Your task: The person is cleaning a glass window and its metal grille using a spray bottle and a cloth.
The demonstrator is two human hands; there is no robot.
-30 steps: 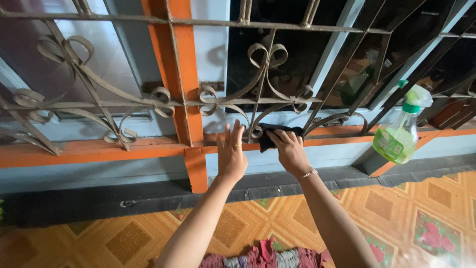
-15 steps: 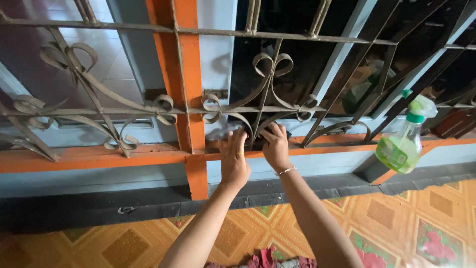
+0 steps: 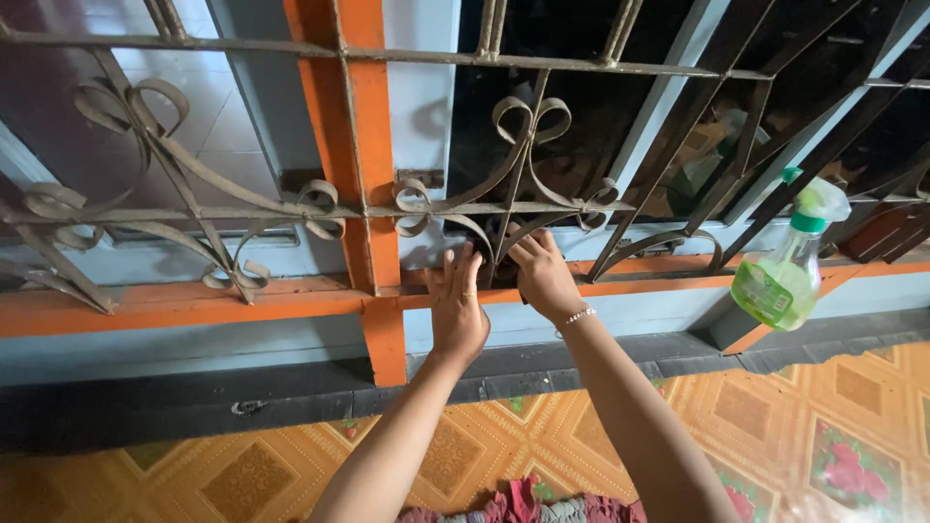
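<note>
My left hand (image 3: 458, 308), a ring on one finger, lies flat with fingers apart against the orange window sill (image 3: 194, 305), just right of the orange upright post (image 3: 358, 145). My right hand (image 3: 542, 279), with a thin bracelet at the wrist, is curled at the bottom of the scrolled metal grille (image 3: 528, 145). It presses a dark cloth (image 3: 491, 244) that is mostly hidden under the fingers. The two hands are nearly touching.
A spray bottle (image 3: 787, 276) with green liquid and a green-and-white trigger stands on the sill at the right. Behind the grille is dark window glass. Below run a grey ledge (image 3: 145, 402) and an orange patterned tile floor (image 3: 852, 407).
Both hands have shifted left along the sill and drawn together. The dark cloth, plainly visible in my right hand before, is now mostly covered by the fingers.
</note>
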